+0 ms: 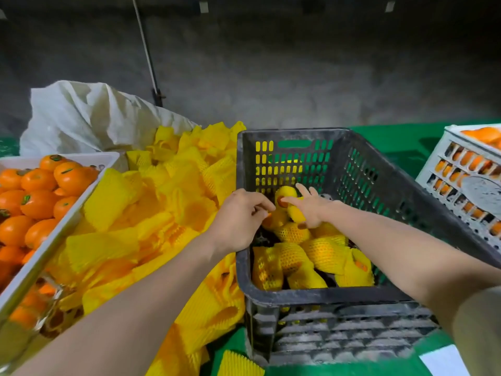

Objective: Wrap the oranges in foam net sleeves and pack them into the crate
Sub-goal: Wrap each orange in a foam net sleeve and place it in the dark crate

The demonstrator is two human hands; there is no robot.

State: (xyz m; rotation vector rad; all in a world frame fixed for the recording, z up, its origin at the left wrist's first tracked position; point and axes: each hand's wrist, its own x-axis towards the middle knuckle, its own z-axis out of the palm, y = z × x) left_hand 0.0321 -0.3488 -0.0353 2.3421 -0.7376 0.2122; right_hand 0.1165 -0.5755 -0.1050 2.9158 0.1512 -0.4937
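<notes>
Foam sleeves (162,202) lay left of the crate (379,169). Inside, the left hand (238,215) pinched a wrapped orange (284,195); the right hand (311,207) touched it with straight fingers (302,189).

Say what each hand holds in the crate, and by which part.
The left hand pinches a lower sleeved orange by its sleeve edge. The right hand, fingers spread, only rests on the top sleeved orange.

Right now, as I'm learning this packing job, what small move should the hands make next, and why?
Probably settle the wrapped orange down beside the other wrapped oranges and let go. The left hand and right hand are both low inside the black crate, on that fruit, and the others cover only the crate's near part, so there is room.
</notes>
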